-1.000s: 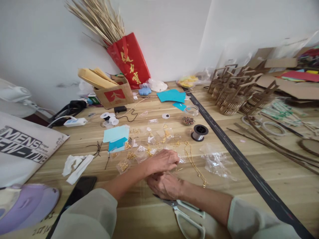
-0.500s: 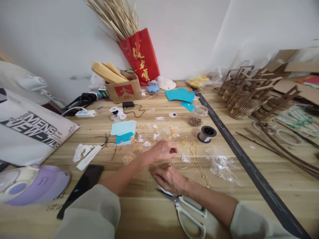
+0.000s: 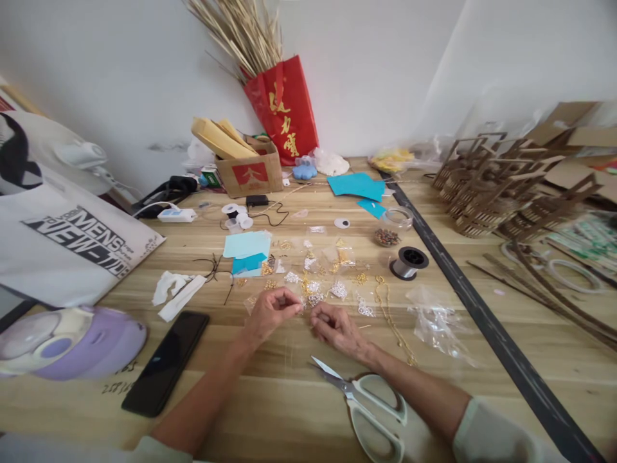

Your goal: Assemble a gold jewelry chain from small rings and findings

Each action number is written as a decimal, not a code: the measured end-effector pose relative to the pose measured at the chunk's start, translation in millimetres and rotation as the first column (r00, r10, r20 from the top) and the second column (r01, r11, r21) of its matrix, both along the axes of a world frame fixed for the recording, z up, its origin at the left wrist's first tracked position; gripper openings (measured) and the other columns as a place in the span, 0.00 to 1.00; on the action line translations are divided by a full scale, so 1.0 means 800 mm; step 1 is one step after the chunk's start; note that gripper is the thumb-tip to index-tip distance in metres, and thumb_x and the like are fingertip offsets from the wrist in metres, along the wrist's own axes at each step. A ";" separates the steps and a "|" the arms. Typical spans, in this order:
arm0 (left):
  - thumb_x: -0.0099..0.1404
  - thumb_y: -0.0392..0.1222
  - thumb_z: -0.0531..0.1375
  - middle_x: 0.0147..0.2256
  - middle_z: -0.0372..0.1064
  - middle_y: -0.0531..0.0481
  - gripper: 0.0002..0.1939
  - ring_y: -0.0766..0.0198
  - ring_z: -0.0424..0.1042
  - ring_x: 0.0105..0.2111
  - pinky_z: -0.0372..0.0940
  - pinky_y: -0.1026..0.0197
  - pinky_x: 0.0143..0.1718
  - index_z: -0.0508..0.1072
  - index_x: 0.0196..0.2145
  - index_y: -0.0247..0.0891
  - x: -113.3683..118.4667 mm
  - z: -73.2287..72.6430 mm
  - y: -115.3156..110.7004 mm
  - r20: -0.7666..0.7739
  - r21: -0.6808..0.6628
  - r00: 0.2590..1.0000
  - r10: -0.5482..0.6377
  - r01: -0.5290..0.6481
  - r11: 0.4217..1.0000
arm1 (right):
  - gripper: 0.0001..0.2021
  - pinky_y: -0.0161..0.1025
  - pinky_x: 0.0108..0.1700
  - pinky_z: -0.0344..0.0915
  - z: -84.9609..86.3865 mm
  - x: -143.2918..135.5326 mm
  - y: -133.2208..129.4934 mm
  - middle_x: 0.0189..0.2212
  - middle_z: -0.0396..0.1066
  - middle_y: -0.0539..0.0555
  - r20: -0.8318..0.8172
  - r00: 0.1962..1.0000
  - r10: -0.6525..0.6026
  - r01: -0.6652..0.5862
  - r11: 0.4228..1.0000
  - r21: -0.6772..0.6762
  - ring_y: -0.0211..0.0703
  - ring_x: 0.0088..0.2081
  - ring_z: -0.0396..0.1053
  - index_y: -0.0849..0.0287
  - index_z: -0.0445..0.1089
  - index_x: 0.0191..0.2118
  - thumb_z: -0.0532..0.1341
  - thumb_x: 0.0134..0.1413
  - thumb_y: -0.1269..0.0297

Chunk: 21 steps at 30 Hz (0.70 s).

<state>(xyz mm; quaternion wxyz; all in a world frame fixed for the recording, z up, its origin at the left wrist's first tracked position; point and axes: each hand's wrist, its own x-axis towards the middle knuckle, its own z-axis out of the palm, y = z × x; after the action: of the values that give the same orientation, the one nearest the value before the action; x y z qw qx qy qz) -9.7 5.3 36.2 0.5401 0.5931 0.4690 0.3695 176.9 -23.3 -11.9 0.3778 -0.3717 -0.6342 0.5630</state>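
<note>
Above the table's middle, my left hand [image 3: 272,314] pinches thumb and index finger together at small pieces too fine to name. Close on its right is my right hand [image 3: 340,329], its fingers curled; whatever they hold is hidden. Just beyond the fingertips lie small heaps of silver findings [image 3: 339,290] and gold findings [image 3: 360,278] on clear plastic. To the right of my right hand a gold chain [image 3: 385,313] stretches along the wood. White-handled scissors [image 3: 378,415] rest partly open below my right forearm.
Left of my arm are a black phone [image 3: 166,363], white tissue [image 3: 182,297] and a purple device [image 3: 91,344]. A wire spool [image 3: 409,263], a dish of beads [image 3: 387,237] and crumpled plastic [image 3: 441,325] are to the right. Woven baskets [image 3: 486,193] stand farther off.
My left hand has drawn back left and toward me, from above the findings to beside my right hand. More silver heaps show now. The whole view has shifted slightly.
</note>
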 end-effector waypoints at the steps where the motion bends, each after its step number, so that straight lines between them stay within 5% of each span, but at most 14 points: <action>1: 0.49 0.37 0.67 0.22 0.72 0.51 0.06 0.68 0.69 0.25 0.64 0.67 0.29 0.74 0.24 0.33 -0.001 -0.006 -0.003 0.010 -0.008 1.000 0.009 -0.009 1.000 | 0.10 0.29 0.21 0.50 0.000 0.000 0.000 0.16 0.58 0.43 0.004 1.000 0.000 0.000 1.000 -0.003 0.31 0.18 0.54 0.59 0.62 0.31 0.55 0.60 0.58; 7: 0.47 0.39 0.68 0.22 0.74 0.50 0.08 0.67 0.71 0.24 0.66 0.65 0.29 0.74 0.25 0.33 -0.006 -0.028 -0.006 0.096 -0.096 0.995 0.016 -0.007 0.995 | 0.11 0.30 0.22 0.49 -0.003 -0.001 -0.002 0.16 0.57 0.43 0.018 1.000 -0.012 0.012 0.999 0.038 0.31 0.18 0.52 0.60 0.63 0.31 0.56 0.60 0.58; 21: 0.48 0.41 0.70 0.24 0.75 0.51 0.10 0.65 0.72 0.26 0.68 0.63 0.33 0.77 0.27 0.34 -0.010 -0.030 -0.006 0.122 -0.166 0.991 -0.049 0.069 0.984 | 0.10 0.30 0.22 0.51 0.006 -0.003 -0.006 0.16 0.55 0.44 0.093 0.988 -0.126 0.106 0.974 0.198 0.31 0.19 0.53 0.61 0.67 0.30 0.56 0.58 0.61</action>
<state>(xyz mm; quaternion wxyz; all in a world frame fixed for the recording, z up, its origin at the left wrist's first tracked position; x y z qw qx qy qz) -17.3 0.4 12.6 0.6261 0.5360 0.4484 0.3459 174.5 -28.3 -6.8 0.4103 -0.3990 -0.6818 0.4556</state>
